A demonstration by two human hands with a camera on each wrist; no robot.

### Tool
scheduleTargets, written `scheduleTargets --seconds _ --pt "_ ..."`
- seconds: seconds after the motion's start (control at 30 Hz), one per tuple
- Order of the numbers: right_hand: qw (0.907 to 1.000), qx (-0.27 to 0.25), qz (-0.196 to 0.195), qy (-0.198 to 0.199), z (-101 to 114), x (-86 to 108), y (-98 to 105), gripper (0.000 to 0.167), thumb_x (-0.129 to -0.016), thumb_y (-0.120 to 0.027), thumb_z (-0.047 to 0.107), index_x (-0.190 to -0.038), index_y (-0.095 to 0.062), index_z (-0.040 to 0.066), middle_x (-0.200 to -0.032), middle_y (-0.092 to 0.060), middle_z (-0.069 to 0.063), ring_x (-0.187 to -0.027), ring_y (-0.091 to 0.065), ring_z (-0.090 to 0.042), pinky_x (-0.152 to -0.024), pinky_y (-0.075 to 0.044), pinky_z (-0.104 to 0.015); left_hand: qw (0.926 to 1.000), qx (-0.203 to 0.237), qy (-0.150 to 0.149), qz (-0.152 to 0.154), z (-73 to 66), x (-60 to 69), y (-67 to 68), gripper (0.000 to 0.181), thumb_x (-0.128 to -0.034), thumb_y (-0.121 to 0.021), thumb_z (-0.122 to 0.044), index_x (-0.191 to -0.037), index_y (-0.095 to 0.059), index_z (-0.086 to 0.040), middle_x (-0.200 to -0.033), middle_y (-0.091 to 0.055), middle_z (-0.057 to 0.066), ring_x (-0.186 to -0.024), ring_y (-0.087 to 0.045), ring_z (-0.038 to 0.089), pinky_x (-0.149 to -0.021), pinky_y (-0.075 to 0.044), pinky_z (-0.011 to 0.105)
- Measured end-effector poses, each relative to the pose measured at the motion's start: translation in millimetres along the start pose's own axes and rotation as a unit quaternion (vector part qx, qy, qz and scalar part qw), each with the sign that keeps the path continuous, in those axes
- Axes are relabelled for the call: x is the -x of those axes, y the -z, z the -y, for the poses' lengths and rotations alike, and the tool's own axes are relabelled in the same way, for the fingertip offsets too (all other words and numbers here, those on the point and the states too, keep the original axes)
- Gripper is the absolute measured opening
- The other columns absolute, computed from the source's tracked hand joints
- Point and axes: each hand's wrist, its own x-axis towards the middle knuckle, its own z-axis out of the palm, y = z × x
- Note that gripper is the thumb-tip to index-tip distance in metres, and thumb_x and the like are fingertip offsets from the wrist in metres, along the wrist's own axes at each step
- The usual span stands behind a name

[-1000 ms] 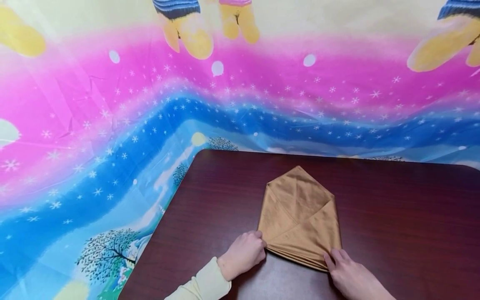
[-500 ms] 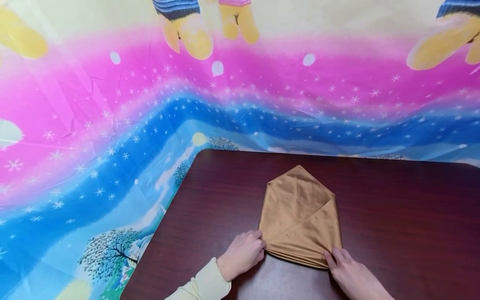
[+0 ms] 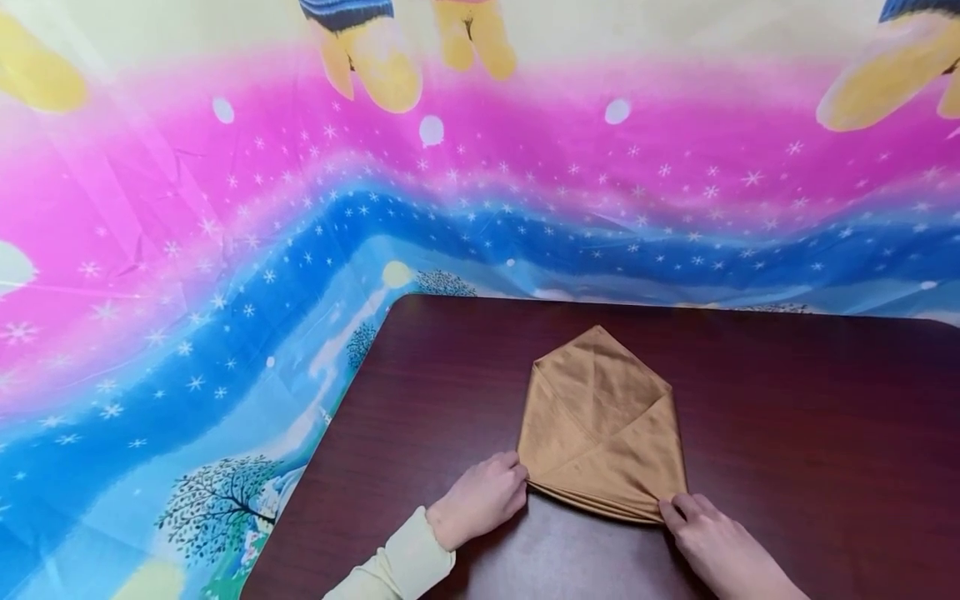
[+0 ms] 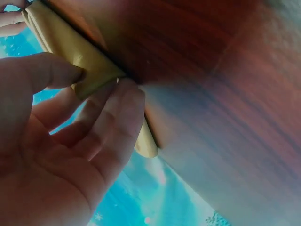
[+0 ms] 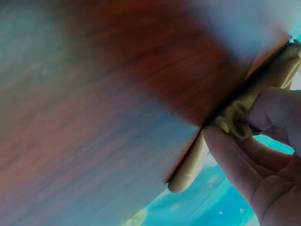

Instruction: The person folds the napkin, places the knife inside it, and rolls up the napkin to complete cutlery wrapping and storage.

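Observation:
A folded gold satin cloth [image 3: 600,425] lies on the dark brown table, its far end a point and its near edge showing several stacked layers. My left hand [image 3: 483,496] pinches the near left corner; in the left wrist view the thumb and fingers of that hand [image 4: 70,136] are on either side of the cloth [image 4: 96,66]. At the near right corner my right hand [image 3: 712,533] grips the layers between thumb and fingers. Bunched folds of cloth [image 5: 235,117] show between the thumb and fingers of that hand [image 5: 268,165] in the right wrist view.
The brown tabletop [image 3: 810,417] extends around the cloth, with a rounded corner at the far left. Behind and to the left hangs a printed backdrop [image 3: 225,292] in pink and blue with snowflakes and trees, close against the table's edges.
Both hands have shifted slightly away from the person with the cloth's near edge, which sits a little higher in view. The right hand has also moved slightly right. Both keep their hold.

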Motion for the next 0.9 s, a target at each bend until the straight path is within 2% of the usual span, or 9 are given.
scheduleTargets --seconds 0.17,0.33,0.53,0.7,0.8,0.9 --pt "0.9990 -0.012 0.027 -0.034 1.4 -0.2 4.1 0.027 -0.061 -0.060 -0.004 -0.086 -0.059 0.006 -0.081 -0.052 -0.004 -0.077 -0.055 -0.019 -0.046 -0.045 -0.027 0.9997 0.023 0.005 -0.008 4.3 0.6 -4.0 0.012 -0.0909 -0.059 -0.014 -0.080 -0.062 -0.014 -0.078 -0.054 -0.004 -0.071 -0.054 0.012 -0.068 -0.047 0.024" --pt "0.9971 -0.011 0.045 -0.060 0.5 -0.4 5.2 0.024 -0.062 -0.061 0.000 -0.084 -0.055 0.008 -0.080 -0.052 -0.003 -0.076 -0.054 -0.021 -0.042 -0.041 -0.028 0.9991 0.040 0.002 -0.013 6.9 2.0 -5.8 0.009 -0.0937 -0.058 -0.014 -0.086 -0.062 -0.013 -0.081 -0.056 -0.004 -0.071 -0.056 0.010 -0.066 -0.048 0.021" --pt "0.9949 -0.005 0.049 -0.088 -2.5 1.3 5.1 0.008 -0.071 -0.053 0.012 -0.079 -0.050 0.012 -0.076 -0.052 -0.003 -0.070 -0.054 -0.022 -0.042 -0.039 -0.031 0.9957 0.092 0.013 0.007 8.6 -0.5 -0.4 0.009 -0.0957 -0.055 -0.012 -0.089 -0.062 -0.011 -0.082 -0.057 -0.004 -0.070 -0.055 0.006 -0.064 -0.048 0.017" --pt "0.9950 -0.002 0.043 -0.090 -4.7 1.3 5.1 0.004 -0.077 -0.047 0.014 -0.077 -0.048 0.011 -0.072 -0.049 -0.002 -0.065 -0.050 -0.021 -0.044 -0.039 -0.031 0.9900 0.135 0.034 0.022 9.6 -2.7 1.6 0.013 -0.0964 -0.053 -0.012 -0.087 -0.062 -0.012 -0.082 -0.055 -0.004 -0.072 -0.052 0.004 -0.065 -0.046 0.016" --pt "0.9939 -0.008 0.051 -0.098 -5.6 0.5 6.5 0.005 -0.075 -0.050 0.012 -0.080 -0.050 0.011 -0.072 -0.049 0.000 -0.064 -0.049 -0.019 -0.045 -0.039 -0.031 0.9845 0.166 0.047 0.031 10.3 -3.5 1.1 0.015 -0.0959 -0.052 -0.012 -0.084 -0.061 -0.013 -0.081 -0.053 -0.005 -0.073 -0.050 0.004 -0.066 -0.044 0.015" --pt "0.9900 -0.025 0.072 -0.119 -6.4 -0.6 9.7 0.014 -0.075 -0.057 0.008 -0.088 -0.053 0.011 -0.075 -0.052 0.001 -0.068 -0.052 -0.018 -0.046 -0.040 -0.031 0.9763 0.202 0.063 0.044 11.8 -4.1 0.1 0.015 -0.0949 -0.052 -0.012 -0.083 -0.061 -0.013 -0.081 -0.053 -0.005 -0.074 -0.049 0.003 -0.068 -0.043 0.013"
